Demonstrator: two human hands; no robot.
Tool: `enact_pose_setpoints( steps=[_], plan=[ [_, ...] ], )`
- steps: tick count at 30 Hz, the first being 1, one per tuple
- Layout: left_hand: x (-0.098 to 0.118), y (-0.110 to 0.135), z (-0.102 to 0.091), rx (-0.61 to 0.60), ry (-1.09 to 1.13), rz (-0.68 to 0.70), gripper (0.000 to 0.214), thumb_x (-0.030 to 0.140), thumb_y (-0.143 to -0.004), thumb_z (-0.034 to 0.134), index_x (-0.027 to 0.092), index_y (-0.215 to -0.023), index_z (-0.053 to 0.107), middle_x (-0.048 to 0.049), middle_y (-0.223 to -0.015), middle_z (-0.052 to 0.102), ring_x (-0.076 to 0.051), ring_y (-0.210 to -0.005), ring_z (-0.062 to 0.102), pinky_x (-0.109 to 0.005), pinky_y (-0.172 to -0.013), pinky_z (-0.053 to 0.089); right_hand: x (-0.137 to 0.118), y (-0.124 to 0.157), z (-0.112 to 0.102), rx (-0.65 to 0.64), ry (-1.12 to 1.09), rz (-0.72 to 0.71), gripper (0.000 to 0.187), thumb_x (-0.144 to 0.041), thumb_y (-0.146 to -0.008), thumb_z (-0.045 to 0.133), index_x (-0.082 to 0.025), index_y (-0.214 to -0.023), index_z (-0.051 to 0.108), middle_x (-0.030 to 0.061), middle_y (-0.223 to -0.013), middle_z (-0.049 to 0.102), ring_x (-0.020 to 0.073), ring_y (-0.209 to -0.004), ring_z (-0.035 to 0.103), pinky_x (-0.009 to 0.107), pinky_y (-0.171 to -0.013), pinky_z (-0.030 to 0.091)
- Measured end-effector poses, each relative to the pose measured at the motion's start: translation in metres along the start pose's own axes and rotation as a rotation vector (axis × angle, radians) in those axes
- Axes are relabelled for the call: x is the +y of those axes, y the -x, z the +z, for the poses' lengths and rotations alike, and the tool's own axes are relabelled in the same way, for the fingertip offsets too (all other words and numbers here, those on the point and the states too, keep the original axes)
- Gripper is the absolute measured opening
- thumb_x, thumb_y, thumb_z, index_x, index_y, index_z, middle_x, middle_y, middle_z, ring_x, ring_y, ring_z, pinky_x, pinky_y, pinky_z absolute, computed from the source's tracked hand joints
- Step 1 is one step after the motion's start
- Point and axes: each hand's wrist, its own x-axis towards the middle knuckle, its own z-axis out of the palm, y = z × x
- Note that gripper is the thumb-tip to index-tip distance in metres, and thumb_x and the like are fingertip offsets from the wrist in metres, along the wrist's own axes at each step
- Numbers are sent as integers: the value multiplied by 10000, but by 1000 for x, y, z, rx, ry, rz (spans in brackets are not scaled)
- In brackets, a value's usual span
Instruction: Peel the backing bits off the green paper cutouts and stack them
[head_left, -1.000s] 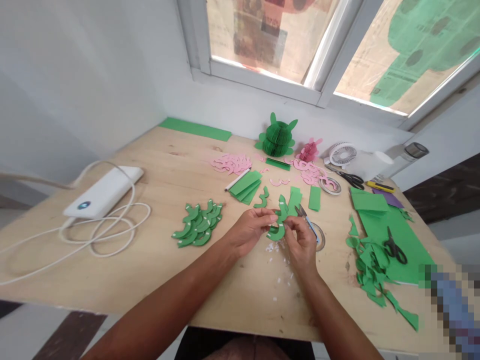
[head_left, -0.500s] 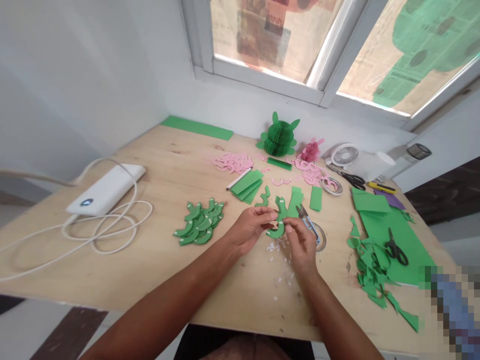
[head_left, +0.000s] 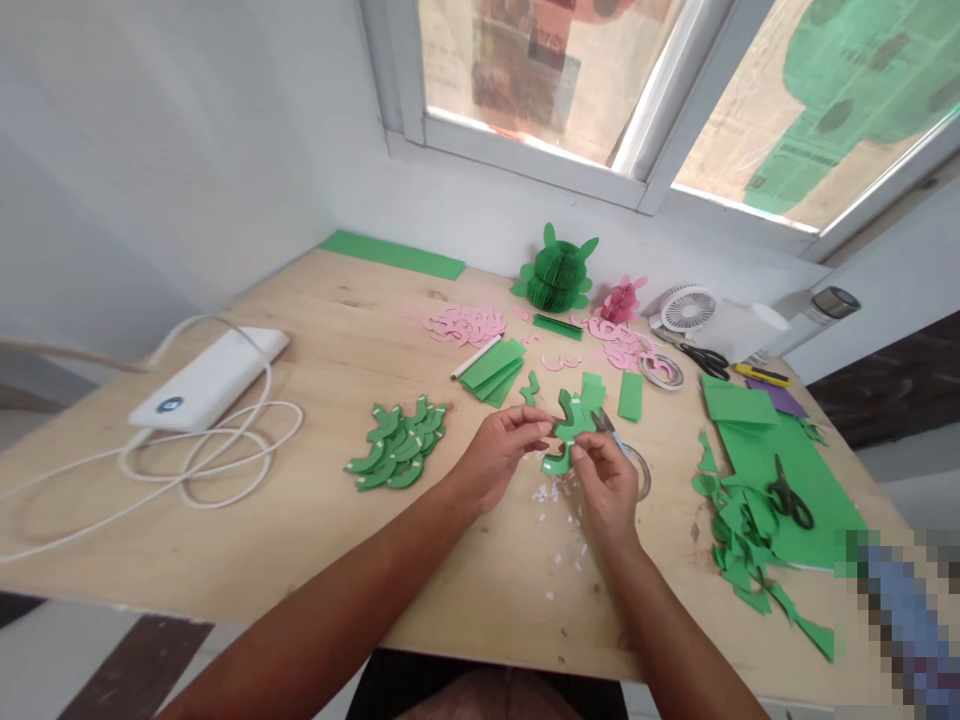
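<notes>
Both hands pinch a curved green paper cutout above the table, with small white tape pieces on it. My left hand has its fingertips at the cutout's left side. My right hand grips its right side between thumb and finger. Just beyond lies another wavy green cutout. Blue-handled snips lie partly hidden behind my right hand, by a tape roll. White paper bits are scattered below the hands. To the left sits a pile of green curved cutouts with white tape pieces.
A white power bank with a coiled cable lies left. Pink cutouts, folded green paper and a green honeycomb paper figure stand farther back. Green scraps and black scissors lie right. A small fan stands by the wall.
The green cutout has turned slightly and shifted right in my fingers. My right hand has moved a little along it; my left hand stays nearly in place.
</notes>
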Motion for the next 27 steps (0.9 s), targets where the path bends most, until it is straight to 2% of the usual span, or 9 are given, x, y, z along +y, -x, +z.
enact_pose_setpoints(
  steps=[9, 18, 27],
  plan=[
    [1, 4, 3, 17, -163, 144, 291, 192, -580, 747, 155, -848, 639, -61, -876, 693, -187, -868, 620, -296, -778, 463, -2, -2, 0, -3, -24, 36, 124, -297, -778, 588, -180, -820, 587, 16, -734, 577, 159, -710, 538, 292, -676, 427],
    [-2, 3, 2, -41, -368, 229, 242, 204, -623, 709, 159, -860, 686, -37, -727, 675, -170, -686, 621, -298, -686, 483, -4, -1, 0, -30, -13, 26, 118, -299, -783, 573, -185, -812, 561, 11, -710, 550, 155, -683, 519, 291, -651, 426],
    [-2, 3, 1, -48, -351, 235, 204, 184, -639, 688, 164, -841, 688, -25, -712, 675, -154, -667, 615, -284, -678, 480, -11, -2, 0, -52, -49, 52, 96, -283, -759, 584, -193, -765, 549, -3, -691, 538, 153, -679, 525, 283, -650, 431]
  ],
)
